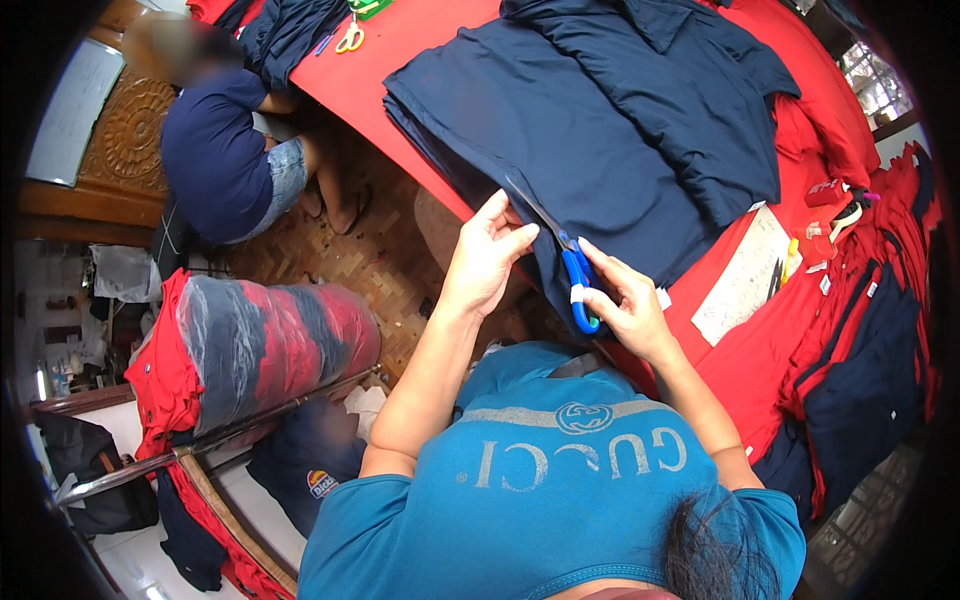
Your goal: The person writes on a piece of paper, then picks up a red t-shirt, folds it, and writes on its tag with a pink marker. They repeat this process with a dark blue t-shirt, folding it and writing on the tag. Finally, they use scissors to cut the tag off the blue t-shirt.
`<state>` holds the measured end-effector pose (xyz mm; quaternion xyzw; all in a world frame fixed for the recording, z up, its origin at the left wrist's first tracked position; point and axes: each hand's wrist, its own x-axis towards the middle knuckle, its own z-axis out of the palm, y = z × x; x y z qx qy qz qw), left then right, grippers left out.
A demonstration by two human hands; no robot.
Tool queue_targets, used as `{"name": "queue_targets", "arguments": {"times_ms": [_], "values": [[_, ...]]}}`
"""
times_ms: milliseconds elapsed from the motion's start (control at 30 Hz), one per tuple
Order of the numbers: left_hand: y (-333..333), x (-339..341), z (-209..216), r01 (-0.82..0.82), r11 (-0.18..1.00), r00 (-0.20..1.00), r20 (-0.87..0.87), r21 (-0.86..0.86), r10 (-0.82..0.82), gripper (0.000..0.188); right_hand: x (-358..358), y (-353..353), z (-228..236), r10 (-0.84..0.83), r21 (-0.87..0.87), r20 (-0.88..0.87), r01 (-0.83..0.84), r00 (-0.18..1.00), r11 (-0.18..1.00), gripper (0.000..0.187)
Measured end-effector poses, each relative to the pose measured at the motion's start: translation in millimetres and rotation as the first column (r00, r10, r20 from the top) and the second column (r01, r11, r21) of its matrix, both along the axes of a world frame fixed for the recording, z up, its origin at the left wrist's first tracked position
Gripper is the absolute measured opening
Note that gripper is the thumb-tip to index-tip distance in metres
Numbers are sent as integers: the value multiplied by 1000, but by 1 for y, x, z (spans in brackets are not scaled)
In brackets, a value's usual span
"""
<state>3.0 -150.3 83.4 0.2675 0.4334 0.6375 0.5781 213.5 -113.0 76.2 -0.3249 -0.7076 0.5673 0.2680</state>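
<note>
Navy blue garments (640, 130) lie in a loose stack on the red-covered table in front of me. At their near left edge my left hand (487, 250) is closed in a pinch, thumb and fingers close together; what it pinches, if anything, is too small to tell. My right hand (632, 305) holds scissors with blue handles (577, 275). Their blades point up and left along the garment edge, beside my left fingertips. How far the blades are apart is not clear.
Red cloth (440, 120) covers the table. Yellow-handled scissors (350, 38) lie at its far end. A marked paper sheet (742, 280) and red garments (780, 350) are on the right. A plastic-wrapped bundle (280, 345) stands left. Another person (220, 150) crouches at far left.
</note>
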Motion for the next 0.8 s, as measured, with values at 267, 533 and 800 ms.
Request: {"name": "queue_targets", "arguments": {"times_ms": [267,533,800], "values": [[14,-12,-14,-101,995,976,194,3,98,42,-1,8,-18,15,-10,20,-15,1000,1000,51],[11,-15,0,-12,1000,999,37,-20,13,46,-17,15,3,38,95,60,-44,997,994,54],[22,-25,-8,-108,994,977,185,-1,106,43,-18,22,-10,33,33,72,-35,997,999,53]]}}
